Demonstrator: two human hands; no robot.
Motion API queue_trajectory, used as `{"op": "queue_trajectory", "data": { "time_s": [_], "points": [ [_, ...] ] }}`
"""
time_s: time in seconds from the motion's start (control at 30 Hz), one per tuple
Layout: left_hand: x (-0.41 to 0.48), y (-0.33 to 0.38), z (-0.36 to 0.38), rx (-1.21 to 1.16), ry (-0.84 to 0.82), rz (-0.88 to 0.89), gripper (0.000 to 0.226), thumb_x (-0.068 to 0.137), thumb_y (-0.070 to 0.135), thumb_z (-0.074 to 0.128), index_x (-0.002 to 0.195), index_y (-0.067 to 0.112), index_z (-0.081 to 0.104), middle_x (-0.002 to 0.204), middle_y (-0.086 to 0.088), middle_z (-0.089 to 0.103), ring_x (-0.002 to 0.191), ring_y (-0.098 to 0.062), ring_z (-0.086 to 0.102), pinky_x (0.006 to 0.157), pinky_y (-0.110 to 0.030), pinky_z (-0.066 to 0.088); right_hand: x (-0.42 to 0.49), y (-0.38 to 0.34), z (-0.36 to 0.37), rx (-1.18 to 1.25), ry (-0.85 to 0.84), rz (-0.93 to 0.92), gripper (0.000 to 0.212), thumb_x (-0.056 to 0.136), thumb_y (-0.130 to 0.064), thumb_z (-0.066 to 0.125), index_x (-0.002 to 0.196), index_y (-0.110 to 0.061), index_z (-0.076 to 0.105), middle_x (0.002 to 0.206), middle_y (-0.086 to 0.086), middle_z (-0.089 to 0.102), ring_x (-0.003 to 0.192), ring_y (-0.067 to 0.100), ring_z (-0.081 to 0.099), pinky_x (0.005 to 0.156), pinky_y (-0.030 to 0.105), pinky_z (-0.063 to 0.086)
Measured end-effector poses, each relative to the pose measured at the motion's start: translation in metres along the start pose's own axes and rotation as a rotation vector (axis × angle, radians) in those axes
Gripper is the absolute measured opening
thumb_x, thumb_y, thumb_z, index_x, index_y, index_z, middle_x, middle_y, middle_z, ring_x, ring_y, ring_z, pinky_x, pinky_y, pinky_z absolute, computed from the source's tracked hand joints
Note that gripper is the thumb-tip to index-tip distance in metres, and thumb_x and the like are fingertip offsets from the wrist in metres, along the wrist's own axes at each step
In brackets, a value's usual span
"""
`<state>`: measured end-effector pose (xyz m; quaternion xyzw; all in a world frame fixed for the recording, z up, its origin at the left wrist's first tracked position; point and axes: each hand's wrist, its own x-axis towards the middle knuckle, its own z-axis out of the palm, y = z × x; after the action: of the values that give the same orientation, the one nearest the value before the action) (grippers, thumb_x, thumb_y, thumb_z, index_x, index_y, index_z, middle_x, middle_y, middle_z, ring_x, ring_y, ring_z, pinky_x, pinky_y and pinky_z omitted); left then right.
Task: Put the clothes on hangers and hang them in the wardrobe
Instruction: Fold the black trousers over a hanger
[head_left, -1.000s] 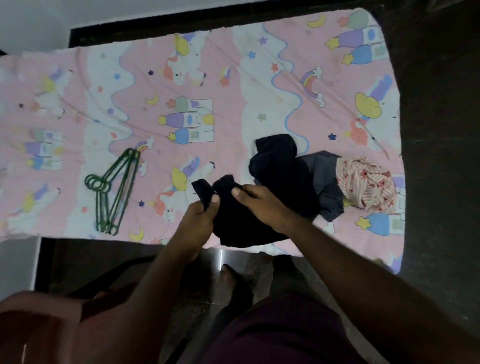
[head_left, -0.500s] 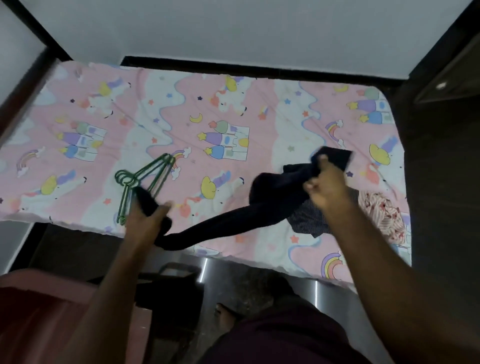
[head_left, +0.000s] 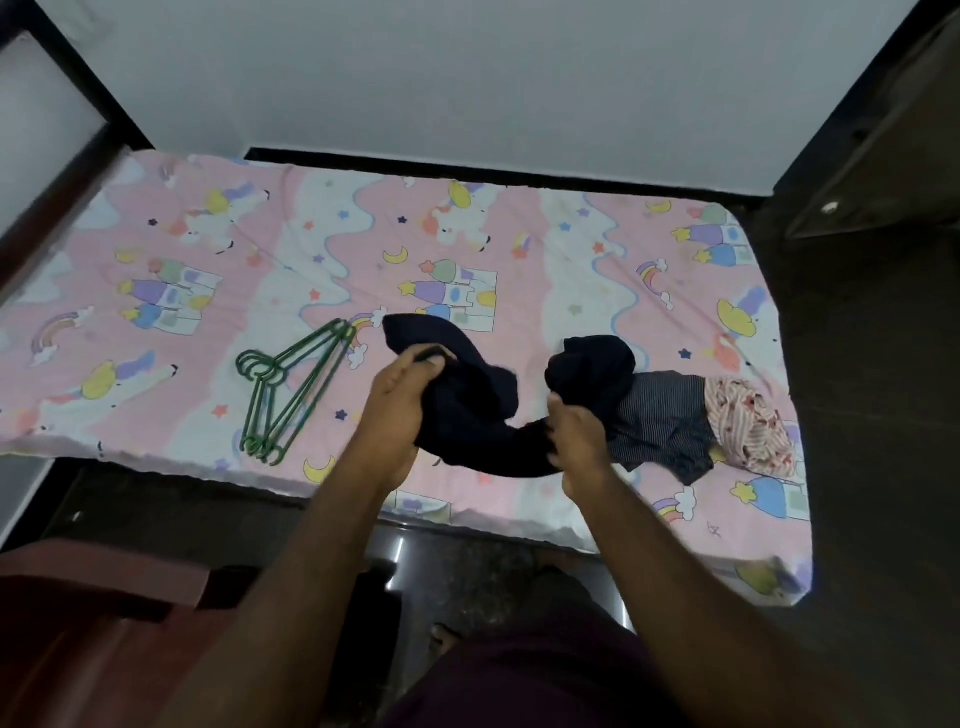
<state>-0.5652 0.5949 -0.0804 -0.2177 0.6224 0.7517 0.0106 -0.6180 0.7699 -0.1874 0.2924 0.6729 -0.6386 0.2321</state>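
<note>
A dark navy garment (head_left: 467, 410) hangs bunched between my hands, just above the near part of the bed. My left hand (head_left: 402, 389) grips its upper left part. My right hand (head_left: 574, 434) grips its lower right end. A stack of green hangers (head_left: 283, 395) lies on the sheet left of my left hand. To the right lies a pile of clothes: another dark piece (head_left: 597, 371), a grey striped garment (head_left: 662, 421) and a pink floral one (head_left: 748, 421).
The bed (head_left: 291, 234) has a pink cartoon-print sheet and stands against a white wall. A dark wooden unit (head_left: 883, 156) rises at the right. A reddish-brown piece of furniture (head_left: 93, 623) stands at the lower left. My feet are on the dark floor below.
My hands have come back together, from stretching the dark garment wide to bunching it in front of me. The camera now looks higher up the wall.
</note>
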Motion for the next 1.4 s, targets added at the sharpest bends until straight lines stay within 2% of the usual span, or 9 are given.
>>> {"op": "queue_trajectory", "data": {
  "time_s": [0.13,0.27,0.37,0.5,0.6,0.8,1.0,1.27,1.4],
  "points": [
    [-0.022,0.034,-0.016,-0.372,0.003,0.002,0.016,0.087,0.019,0.047,0.08,0.017,0.061,0.082,-0.001,0.065,0.081,-0.017,0.064,0.074,-0.027,0.054,0.051,0.043,-0.011,0.228,-0.059,0.477,0.071,0.089,-0.055,0.063,0.144,-0.018,0.039,0.141,0.013,0.041,0.123,0.039,0.05,0.098,0.058,0.046],
    [-0.049,0.046,-0.056,-0.508,0.213,-0.018,0.044,0.096,0.019,0.038,0.066,0.022,0.069,0.073,0.006,0.067,0.07,-0.01,0.068,0.066,-0.022,0.057,0.091,0.026,0.002,0.476,-0.093,0.39,0.018,0.104,-0.021,0.046,0.12,-0.015,0.05,0.099,0.009,0.057,0.079,0.02,0.056,0.058,0.031,0.055],
    [-0.062,0.041,-0.087,-0.373,0.398,-0.173,0.033,0.098,0.024,0.042,0.08,0.019,0.069,0.083,-0.002,0.067,0.071,-0.017,0.068,0.058,-0.026,0.058,0.109,-0.013,0.017,0.494,-0.053,0.284,0.017,0.104,-0.019,0.044,0.115,-0.009,0.051,0.092,0.007,0.058,0.077,0.019,0.056,0.062,0.03,0.052],
    [-0.077,0.048,-0.096,-0.44,0.421,-0.261,0.017,0.088,0.025,0.053,0.083,0.016,0.066,0.077,-0.006,0.067,0.064,-0.018,0.068,0.056,-0.028,0.058,0.122,-0.035,0.03,0.301,-0.139,0.366,0.063,0.089,-0.062,0.056,0.125,-0.011,0.044,0.12,0.008,0.057,0.11,0.031,0.057,0.097,0.052,0.047],
    [-0.086,0.067,-0.091,-0.499,0.371,-0.211,0.038,0.056,0.026,0.076,0.092,0.015,0.065,0.08,-0.006,0.069,0.068,-0.019,0.071,0.063,-0.032,0.06,0.128,-0.009,0.033,-0.146,-0.036,0.374,0.092,0.078,-0.05,0.076,0.149,-0.011,0.03,0.143,0.009,0.046,0.122,0.035,0.051,0.098,0.054,0.045],
    [-0.092,0.079,-0.083,-0.427,0.436,-0.209,0.032,0.075,0.026,0.066,0.106,0.015,0.062,0.089,-0.006,0.069,0.072,-0.019,0.071,0.067,-0.032,0.06,0.131,0.025,0.05,0.031,-0.185,0.451,0.043,0.098,-0.007,0.051,0.14,-0.002,0.042,0.14,0.019,0.049,0.12,0.04,0.053,0.069,0.044,0.049],
    [-0.073,0.051,-0.093,-0.296,0.612,-0.237,0.029,0.094,0.026,0.053,0.114,0.008,0.063,0.105,-0.016,0.069,0.081,-0.025,0.069,0.065,-0.033,0.058,0.107,-0.015,0.068,0.142,-0.056,0.376,0.036,0.1,-0.015,0.045,0.133,-0.004,0.051,0.119,0.011,0.057,0.101,0.027,0.053,0.089,0.039,0.045],
    [0.004,0.004,-0.035,0.388,0.312,-0.306,0.06,0.08,0.074,0.053,0.106,0.021,0.067,0.097,-0.001,0.072,0.089,-0.016,0.069,0.083,-0.035,0.054,-0.037,-0.047,0.07,0.012,-0.639,-0.144,0.032,0.09,-0.013,0.061,0.122,-0.008,0.057,0.107,0.017,0.067,0.097,0.026,0.063,0.093,0.044,0.05],
    [0.031,0.005,-0.009,0.335,0.139,-0.276,0.016,0.091,0.016,0.062,0.077,0.013,0.069,0.071,-0.003,0.067,0.07,-0.019,0.061,0.067,-0.028,0.049,-0.079,-0.031,0.045,-0.159,-0.912,-0.206,0.036,0.09,-0.015,0.066,0.125,-0.018,0.055,0.099,0.009,0.069,0.095,0.02,0.068,0.085,0.034,0.054]
  ]
}}
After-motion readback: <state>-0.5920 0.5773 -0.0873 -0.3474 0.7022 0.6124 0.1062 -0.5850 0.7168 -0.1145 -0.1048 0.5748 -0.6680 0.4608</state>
